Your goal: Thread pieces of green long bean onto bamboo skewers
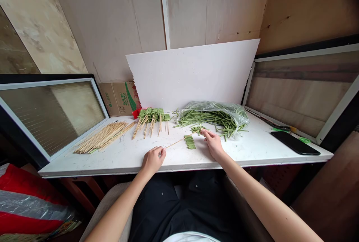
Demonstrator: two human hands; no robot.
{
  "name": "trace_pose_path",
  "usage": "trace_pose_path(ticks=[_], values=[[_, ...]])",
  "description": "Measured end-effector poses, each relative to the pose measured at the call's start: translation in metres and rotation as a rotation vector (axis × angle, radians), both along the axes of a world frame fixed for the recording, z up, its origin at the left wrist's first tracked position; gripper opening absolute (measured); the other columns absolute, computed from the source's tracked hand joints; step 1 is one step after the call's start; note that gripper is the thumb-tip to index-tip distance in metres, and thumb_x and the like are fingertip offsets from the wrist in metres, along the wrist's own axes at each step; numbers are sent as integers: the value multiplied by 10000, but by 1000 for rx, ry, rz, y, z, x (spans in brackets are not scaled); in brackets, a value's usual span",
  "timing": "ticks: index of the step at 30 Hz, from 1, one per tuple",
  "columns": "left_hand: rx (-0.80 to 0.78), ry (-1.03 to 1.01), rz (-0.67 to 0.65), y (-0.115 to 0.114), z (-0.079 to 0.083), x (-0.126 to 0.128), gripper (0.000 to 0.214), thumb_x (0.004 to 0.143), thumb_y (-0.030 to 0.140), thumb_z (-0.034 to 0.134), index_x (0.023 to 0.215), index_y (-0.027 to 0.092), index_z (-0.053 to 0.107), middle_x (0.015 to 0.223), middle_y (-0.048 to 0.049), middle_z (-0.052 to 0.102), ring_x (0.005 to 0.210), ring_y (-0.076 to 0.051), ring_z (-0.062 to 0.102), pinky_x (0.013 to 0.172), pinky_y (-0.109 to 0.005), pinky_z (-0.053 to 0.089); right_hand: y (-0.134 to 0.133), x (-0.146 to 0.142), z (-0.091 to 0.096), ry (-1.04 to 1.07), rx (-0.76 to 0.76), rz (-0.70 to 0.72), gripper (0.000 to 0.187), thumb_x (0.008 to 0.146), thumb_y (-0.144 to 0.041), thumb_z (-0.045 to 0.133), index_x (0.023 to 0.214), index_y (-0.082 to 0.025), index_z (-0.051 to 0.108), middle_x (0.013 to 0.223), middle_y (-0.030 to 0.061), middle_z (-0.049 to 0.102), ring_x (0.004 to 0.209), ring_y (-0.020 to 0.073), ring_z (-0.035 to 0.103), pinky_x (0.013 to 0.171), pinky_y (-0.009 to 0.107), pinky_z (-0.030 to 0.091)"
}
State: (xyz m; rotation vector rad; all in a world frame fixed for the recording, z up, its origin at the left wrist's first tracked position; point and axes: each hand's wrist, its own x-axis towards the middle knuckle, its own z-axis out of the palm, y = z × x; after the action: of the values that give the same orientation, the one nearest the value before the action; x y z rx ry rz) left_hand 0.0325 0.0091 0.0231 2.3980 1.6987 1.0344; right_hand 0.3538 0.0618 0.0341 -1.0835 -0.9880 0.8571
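Observation:
My left hand (153, 159) is closed near the table's front edge, pinching the end of a thin bamboo skewer (176, 143). The skewer slants up to the right, toward my right hand (212, 143). Between the fingertips of my right hand is a short piece of green bean (201, 128), close to the skewer's far end. Under the skewer lies a row of cut green bean pieces (190, 143), side by side. Just behind my right fingers is a small heap of cut bean bits (195, 129). Whether the held piece touches the skewer I cannot tell.
Loose bamboo skewers (102, 137) lie at left. Behind them are stacked bean skewers (153, 116). A clear plastic bag (238, 113) holds long green beans (202, 118). A black phone (294, 143) lies at right, by a green ring (304, 140). A white board (193, 75) stands behind.

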Motion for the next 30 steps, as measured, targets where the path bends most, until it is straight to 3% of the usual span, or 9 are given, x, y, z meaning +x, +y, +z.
trace_pose_path(ticks=[9, 20, 30], values=[[-9, 17, 2, 0, 3, 0, 379, 1045, 391, 433, 776, 229, 645, 770, -40, 681, 710, -187, 598, 639, -275, 337, -3, 1, 3, -16, 11, -19, 536, 703, -672, 837, 966, -205, 857, 1074, 123, 808, 1064, 331, 676, 805, 393, 491], [-20, 22, -15, 2, 0, -1, 382, 1046, 393, 420, 772, 229, 629, 759, -32, 660, 688, -181, 576, 630, -277, 320, -5, -1, 3, -53, 52, -56, 494, 689, -630, 872, 942, -207, 852, 1048, 126, 815, 1125, 364, 688, 967, 464, 500], [-35, -3, -39, 4, -1, -4, 426, 1074, 436, 385, 780, 225, 608, 812, -48, 682, 756, -194, 632, 684, -276, 398, -4, -2, 4, -24, 52, -3, 542, 738, -704, 804, 965, -213, 843, 1015, 112, 792, 976, 295, 673, 772, 371, 500]])
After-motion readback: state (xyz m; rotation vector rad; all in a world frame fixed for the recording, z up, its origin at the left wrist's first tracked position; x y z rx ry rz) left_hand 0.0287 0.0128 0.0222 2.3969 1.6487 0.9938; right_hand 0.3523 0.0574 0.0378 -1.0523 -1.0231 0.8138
